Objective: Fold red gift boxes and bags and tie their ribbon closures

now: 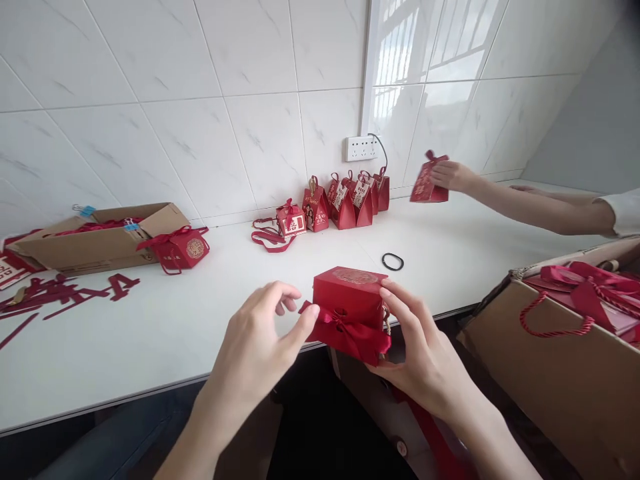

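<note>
A red gift box with a gold round pattern on top and a red ribbon bow on its near side is held over the table's front edge. My right hand grips it from the right, fingers on top and thumb underneath. At its left side is my left hand, fingers curved and apart, the thumb tip close to the ribbon's end. Whether that thumb touches the ribbon is hard to see.
On the white table are a cardboard box of ribbons, a red box, loose ribbon strips, several small gift boxes and a black band. A large carton stands right. Another person's hand holds a red box.
</note>
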The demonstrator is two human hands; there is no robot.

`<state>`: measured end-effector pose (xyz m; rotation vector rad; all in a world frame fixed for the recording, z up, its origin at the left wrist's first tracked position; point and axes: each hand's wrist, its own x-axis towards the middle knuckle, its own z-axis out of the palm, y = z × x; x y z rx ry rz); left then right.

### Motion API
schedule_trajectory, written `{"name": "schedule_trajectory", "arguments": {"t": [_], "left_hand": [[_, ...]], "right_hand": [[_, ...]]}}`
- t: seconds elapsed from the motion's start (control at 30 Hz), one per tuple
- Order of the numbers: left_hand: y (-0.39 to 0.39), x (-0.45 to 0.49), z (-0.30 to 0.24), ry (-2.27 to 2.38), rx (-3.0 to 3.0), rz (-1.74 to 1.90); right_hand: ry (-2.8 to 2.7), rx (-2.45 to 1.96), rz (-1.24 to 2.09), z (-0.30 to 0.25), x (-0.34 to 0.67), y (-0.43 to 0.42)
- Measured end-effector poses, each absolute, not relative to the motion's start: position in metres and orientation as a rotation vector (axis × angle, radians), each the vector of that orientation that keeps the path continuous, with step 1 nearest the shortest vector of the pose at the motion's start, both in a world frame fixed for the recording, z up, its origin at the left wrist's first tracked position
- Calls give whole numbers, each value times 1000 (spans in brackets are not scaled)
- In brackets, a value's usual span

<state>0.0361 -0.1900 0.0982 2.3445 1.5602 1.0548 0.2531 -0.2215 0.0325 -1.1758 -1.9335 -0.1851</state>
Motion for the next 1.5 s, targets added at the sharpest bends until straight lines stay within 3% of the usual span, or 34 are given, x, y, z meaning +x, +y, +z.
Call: {"name": "schedule_trajectory", "arguments": {"t": [0.3,0.63,1.1,1.5], "left_hand": [[-221,25,58,1276,2015,1352],[-224,-6,70,794,2222,1253],[-216,-3,91,816,2531,858],[-209,5,81,712,2458,1204]], "right_hand": [[-1914,-1042,25,30,247,-238],[-1965,-963,308,31,250,-248],[-1991,-997,368,28,248,-247],[-2005,-1006,392,26,247,-248]]}}
